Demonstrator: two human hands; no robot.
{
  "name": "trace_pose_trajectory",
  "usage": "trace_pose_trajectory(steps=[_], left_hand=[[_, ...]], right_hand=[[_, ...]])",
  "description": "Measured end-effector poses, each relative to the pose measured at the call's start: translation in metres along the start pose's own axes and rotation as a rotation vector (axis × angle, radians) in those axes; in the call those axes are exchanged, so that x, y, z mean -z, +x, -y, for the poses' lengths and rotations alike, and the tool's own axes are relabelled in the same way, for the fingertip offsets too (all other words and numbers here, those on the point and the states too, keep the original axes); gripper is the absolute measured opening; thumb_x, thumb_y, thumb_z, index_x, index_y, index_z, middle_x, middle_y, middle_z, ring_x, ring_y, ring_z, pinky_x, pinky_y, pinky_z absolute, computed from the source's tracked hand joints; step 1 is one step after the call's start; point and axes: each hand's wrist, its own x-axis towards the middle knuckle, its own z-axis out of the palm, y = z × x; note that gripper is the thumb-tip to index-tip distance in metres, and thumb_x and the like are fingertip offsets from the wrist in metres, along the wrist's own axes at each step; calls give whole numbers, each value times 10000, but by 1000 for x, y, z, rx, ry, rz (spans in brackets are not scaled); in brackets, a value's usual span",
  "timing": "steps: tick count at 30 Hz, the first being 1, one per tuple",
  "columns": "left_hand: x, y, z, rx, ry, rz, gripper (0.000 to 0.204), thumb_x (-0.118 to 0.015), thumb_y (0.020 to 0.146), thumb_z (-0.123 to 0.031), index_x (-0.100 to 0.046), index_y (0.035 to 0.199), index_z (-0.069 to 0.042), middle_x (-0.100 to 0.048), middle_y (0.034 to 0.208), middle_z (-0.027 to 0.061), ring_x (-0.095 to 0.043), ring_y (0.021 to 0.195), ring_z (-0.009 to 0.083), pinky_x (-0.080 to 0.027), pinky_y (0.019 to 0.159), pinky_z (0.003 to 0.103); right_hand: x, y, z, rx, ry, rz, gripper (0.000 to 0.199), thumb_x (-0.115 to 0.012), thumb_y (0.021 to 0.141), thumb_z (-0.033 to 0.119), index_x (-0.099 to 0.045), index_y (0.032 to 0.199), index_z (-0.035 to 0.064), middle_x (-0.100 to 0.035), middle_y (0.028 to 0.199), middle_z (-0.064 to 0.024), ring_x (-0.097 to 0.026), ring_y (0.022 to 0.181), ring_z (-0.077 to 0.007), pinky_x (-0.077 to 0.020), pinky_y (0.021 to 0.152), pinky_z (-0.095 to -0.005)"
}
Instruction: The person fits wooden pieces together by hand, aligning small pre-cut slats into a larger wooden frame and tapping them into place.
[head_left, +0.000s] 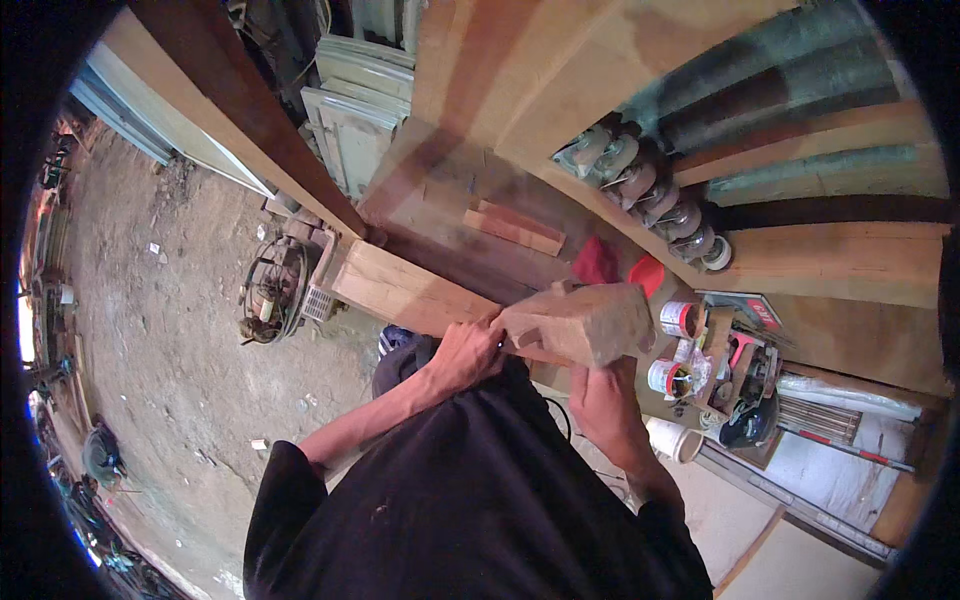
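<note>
A light wooden beam (415,287) lies in front of me, its near end by my hands. My left hand (466,354) is closed at the beam's near edge; a small dark spot shows at its fingers, and what they hold is hidden. My right hand (606,402) is wrapped round the handle of a wooden mallet (600,322). The mallet's thick, block-shaped head is raised just right of my left hand and covers part of the beam. The handle is mostly hidden by my fingers and the head.
Reddish wood offcuts (515,228), a red cloth (596,262) and an orange bowl (647,274) lie beyond the mallet. At right are a tool box (740,362), tins (680,320) and a white bucket (674,440). A tall post (262,125) and a machine (275,290) stand left.
</note>
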Motion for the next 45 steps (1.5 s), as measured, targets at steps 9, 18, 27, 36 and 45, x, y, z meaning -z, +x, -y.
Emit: trace_pose_trajectory(steps=[9,18,27,36,45], left_hand=[[-4,-3,8,-23,8,16,455,-675,778,-123,-503,1189,-31,-599,997,183,-646,847,427,-538,655,516],[-8,-2,10,-25,-14,38,414,-648,802,-112,-518,1187,-31,-615,1027,195,-647,819,434,-532,631,524],[1,-1,-3,44,-38,30,441,-654,766,-73,-513,1181,-25,-618,1033,192,-652,849,425,-538,634,515],[2,2,-2,33,-49,21,475,-655,774,-65,-501,1223,-61,-626,1045,187,-661,866,410,-545,670,510],[32,-4,-14,-23,-397,51,578,-725,838,-202,-461,1334,-64,-644,1136,186,-650,1022,390,-530,892,456]], right_hand=[[-4,5,-4,103,-277,299,302,-506,948,118,-599,1202,-18,-597,1130,-284,-567,978,-466,-435,923,-536],[-28,-5,-10,83,-18,-309,248,-535,953,118,-607,1124,-47,-619,1069,-311,-572,1010,-501,-454,864,-544],[-35,-17,-15,109,17,-543,223,-545,949,123,-628,1086,-33,-642,1024,-278,-615,984,-458,-480,838,-512],[-11,-8,-10,131,179,-424,143,-555,948,61,-606,1051,-25,-610,937,-235,-609,936,-418,-470,860,-508],[-13,17,-21,-152,792,-482,258,-472,1058,256,-553,1011,16,-438,642,17,-421,559,-80,-372,509,-282]])
